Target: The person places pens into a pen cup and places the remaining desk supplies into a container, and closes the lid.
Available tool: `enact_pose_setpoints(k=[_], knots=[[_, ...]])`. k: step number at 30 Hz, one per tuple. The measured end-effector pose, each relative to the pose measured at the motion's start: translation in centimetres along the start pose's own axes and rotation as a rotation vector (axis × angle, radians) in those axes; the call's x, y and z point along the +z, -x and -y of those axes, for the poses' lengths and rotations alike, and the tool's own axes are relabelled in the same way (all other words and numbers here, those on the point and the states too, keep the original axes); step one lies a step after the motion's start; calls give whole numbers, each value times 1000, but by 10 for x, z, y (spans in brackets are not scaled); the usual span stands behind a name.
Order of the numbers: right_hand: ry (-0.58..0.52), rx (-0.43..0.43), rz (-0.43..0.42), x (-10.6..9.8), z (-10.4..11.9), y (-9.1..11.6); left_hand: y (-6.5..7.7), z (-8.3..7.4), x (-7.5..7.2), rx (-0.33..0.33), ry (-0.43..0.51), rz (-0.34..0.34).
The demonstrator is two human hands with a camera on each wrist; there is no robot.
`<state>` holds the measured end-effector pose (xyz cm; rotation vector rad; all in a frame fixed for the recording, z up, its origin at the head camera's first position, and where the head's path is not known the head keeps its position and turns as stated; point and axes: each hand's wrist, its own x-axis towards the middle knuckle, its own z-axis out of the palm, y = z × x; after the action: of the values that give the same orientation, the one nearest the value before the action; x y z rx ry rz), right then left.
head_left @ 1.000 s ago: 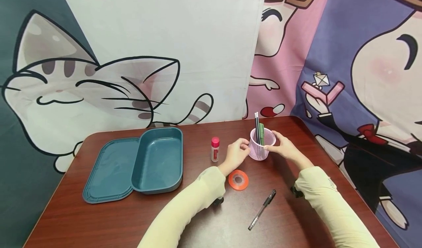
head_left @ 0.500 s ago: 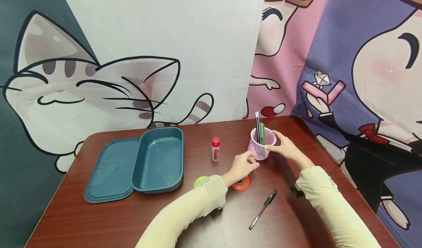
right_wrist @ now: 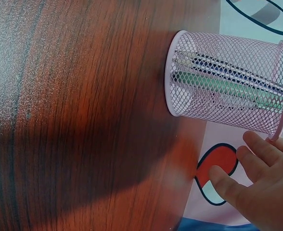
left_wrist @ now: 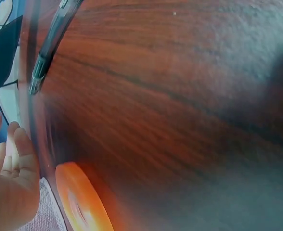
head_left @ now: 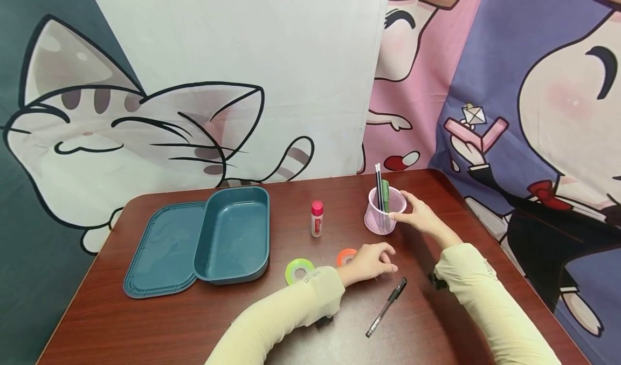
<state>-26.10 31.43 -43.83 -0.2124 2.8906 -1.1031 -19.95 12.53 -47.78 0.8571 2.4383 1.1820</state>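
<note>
My right hand holds the rim of a pink mesh pen holder, thumb on the near side and fingers on the far side. Inside the holder stand a green pen and dark pencils with white ends. My left hand, fingers loosely bent and holding nothing, hovers over the table between an orange tape roll and a black-capped gel pen. The hand partly covers the tape roll. In the left wrist view, the gel pen lies apart from the fingertips.
A yellow-green tape roll lies beside the left sleeve. Behind it stands a glue stick with a red cap. At the left, a teal box overlaps its lid. A printed cloth hangs behind the table.
My left hand has left the pen holder and moved toward me, over the orange tape roll toward the gel pen. The yellow-green tape roll has come into view. The right hand stays put.
</note>
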Motion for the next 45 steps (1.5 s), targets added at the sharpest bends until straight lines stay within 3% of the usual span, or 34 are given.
enact_pose_setpoints(k=[6, 16, 27, 45], knots=[[13, 4, 3, -1, 1, 0, 0, -2, 9, 16, -96, 80], [-6, 17, 5, -1, 2, 1, 1, -4, 21, 60, -332, 115], [-7, 30, 21, 0, 0, 1, 0, -5, 31, 83, -429, 111], [-9, 27, 20, 0, 2, 2, 0, -15, 37, 13, -522, 89]])
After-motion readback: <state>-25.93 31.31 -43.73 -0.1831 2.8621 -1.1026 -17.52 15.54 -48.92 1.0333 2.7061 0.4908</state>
